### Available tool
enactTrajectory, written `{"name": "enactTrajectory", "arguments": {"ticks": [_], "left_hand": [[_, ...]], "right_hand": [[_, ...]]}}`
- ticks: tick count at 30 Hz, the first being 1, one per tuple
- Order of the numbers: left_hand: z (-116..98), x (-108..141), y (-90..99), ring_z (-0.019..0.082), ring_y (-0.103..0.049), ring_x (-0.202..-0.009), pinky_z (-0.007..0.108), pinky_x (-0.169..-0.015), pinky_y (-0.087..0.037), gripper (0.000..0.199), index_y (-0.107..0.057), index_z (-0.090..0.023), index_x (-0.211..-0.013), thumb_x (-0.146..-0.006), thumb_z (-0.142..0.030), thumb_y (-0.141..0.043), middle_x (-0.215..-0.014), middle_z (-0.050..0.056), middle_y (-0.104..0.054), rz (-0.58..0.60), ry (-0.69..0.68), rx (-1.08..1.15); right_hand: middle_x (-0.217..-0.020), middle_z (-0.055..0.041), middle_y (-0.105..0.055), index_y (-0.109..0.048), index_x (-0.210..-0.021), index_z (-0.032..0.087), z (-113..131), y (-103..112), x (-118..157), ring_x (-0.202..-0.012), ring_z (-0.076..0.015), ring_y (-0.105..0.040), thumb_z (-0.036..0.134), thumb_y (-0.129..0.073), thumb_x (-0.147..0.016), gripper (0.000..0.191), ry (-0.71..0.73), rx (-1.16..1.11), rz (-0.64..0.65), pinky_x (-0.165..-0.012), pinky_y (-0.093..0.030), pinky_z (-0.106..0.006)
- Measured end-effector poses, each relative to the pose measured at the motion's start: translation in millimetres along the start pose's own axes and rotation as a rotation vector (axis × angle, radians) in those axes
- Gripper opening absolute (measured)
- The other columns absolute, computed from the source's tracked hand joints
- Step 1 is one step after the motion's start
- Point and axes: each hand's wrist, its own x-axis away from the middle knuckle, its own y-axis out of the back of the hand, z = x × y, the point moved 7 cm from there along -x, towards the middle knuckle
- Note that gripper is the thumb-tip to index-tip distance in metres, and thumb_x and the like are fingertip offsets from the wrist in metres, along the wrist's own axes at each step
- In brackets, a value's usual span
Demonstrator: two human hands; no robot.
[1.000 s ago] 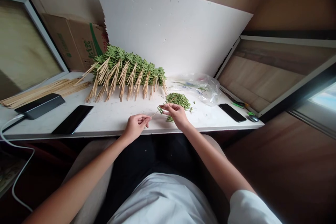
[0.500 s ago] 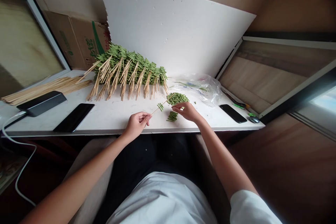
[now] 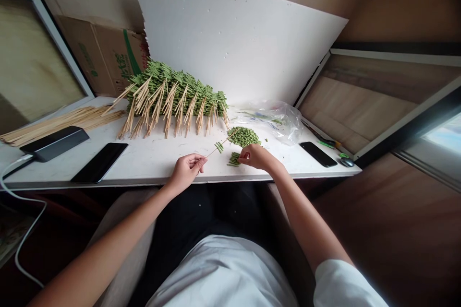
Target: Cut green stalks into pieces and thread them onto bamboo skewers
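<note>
Pinched in my left hand (image 3: 188,169) is a thin wooden skewer (image 3: 212,152), slanting up to the right, with a few short green bean pieces (image 3: 219,147) threaded across it. My right hand (image 3: 254,157) has its fingers closed at the right end of a small row of cut green pieces (image 3: 234,159); whatever is between the fingertips is too small to make out. Just behind lies a loose heap of green pieces (image 3: 245,136). A large stack of loaded green skewers (image 3: 180,91) stands farther back, its bare stick ends pointing forward.
Bare skewers (image 3: 61,122), a dark box-shaped device (image 3: 55,143) and a black phone (image 3: 100,162) lie left on the white table (image 3: 151,168). At right are a clear plastic bag (image 3: 288,122), another phone (image 3: 318,154) and scissors (image 3: 346,161). A white board (image 3: 230,33) stands behind.
My right hand has moved down from beside the loose heap to the small row of green pieces, and its fingers are drawn in more. My left hand holds the skewer almost unchanged.
</note>
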Motion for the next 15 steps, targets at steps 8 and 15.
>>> {"name": "enactTrajectory", "arguments": {"ticks": [8,15], "left_hand": [[-4,1,-0.4,0.014,-0.059,-0.056,0.024,-0.053,-0.045,0.044,-0.074,-0.014,-0.093,-0.092,-0.057,-0.075,-0.066,0.003,-0.067,-0.004,0.007,-0.002],[-9,2,-1.6,0.015,-0.061,-0.059,0.025,-0.056,-0.047,0.043,-0.074,-0.014,-0.093,-0.092,-0.056,-0.075,-0.066,0.003,-0.067,0.004,0.012,-0.010]], "right_hand": [[-0.089,-0.0074,-0.082,-0.084,-0.083,0.025,23,-4,4,-0.088,-0.0257,-0.072,0.024,-0.078,-0.088,0.008,0.008,0.268,-0.070,-0.063,-0.043,-0.029],[-0.090,-0.0134,-0.079,-0.083,-0.083,0.022,32,-11,5,-0.108,-0.0337,-0.069,0.013,-0.077,-0.086,0.011,0.063,0.246,-0.107,-0.071,-0.050,-0.032]]}}
